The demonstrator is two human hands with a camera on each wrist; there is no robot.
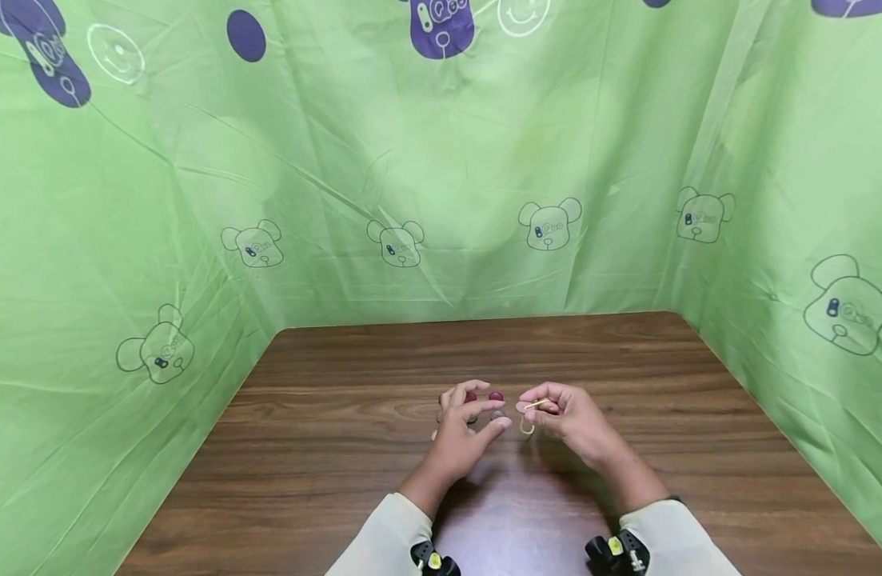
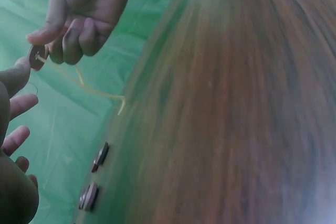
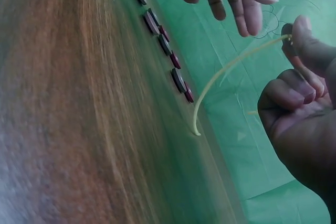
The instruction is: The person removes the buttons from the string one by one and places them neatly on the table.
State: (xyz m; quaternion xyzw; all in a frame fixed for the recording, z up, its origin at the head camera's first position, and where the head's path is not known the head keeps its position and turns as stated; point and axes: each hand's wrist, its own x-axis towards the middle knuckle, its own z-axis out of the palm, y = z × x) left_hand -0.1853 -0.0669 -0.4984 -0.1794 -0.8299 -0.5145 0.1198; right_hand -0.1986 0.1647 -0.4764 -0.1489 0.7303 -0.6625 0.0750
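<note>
My right hand (image 1: 580, 420) pinches a small round button (image 2: 35, 57) on its edge between thumb and finger. A thin yellow cord (image 3: 220, 72) passes through the button and hangs down in a curve, its loose end bent. Just left of it, my left hand (image 1: 455, 444) is held with its fingers spread and holds nothing. Its fingertips point towards the button; the right wrist view shows a gap between them. Below and behind the left hand, several dark and dark-red buttons (image 3: 178, 81) lie on the table, partly hidden by that hand in the head view.
The brown wood-grain table (image 1: 325, 448) reaches back to a green cloth (image 1: 469, 272) printed with bear faces, which hangs at the back and both sides. A wrist camera (image 1: 616, 554) sits on the right forearm, and another camera (image 1: 433, 560) on the left.
</note>
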